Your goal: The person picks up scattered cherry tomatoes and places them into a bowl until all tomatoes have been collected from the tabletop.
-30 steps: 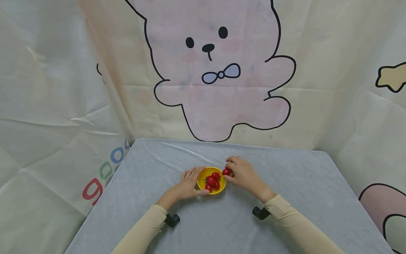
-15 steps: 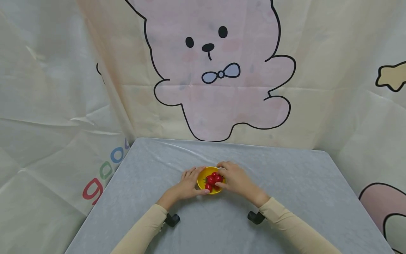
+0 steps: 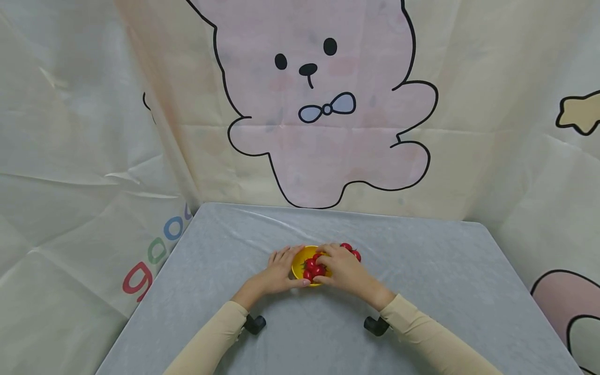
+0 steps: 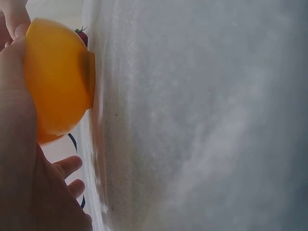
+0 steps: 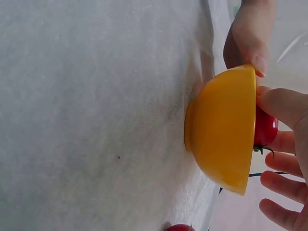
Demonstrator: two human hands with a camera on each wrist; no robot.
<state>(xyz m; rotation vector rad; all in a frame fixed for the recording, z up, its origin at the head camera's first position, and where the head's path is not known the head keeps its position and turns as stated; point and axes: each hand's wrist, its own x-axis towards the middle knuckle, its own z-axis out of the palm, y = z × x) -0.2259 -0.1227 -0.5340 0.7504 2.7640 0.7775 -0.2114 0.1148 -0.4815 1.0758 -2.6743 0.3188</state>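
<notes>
A yellow bowl (image 3: 297, 271) stands upright on the cloth-covered table with several small red tomatoes (image 3: 310, 264) in it. My left hand (image 3: 276, 274) holds the bowl from the left, its thumb at the near rim and its fingers along the far left side. Over the right side of the bowl is my right hand (image 3: 348, 271), thumb and fingers spread around a tomato (image 5: 265, 126) with a green stem at the rim. The gap between thumb and forefinger looks wider than that tomato. The right hand hides part of the bowl's right side.
Just behind the right hand, two more tomatoes (image 3: 346, 246) lie on the table (image 3: 422, 271). A curtain (image 3: 469, 130) printed with a pink bear hangs behind the table's far edge. Black wrist mounts (image 3: 254, 325) stick out beneath both forearms.
My right hand has carried a tomato leftward into the bowl and loosened its fingers around it. Tomatoes behind that hand have come into sight. The left hand and bowl stay put.
</notes>
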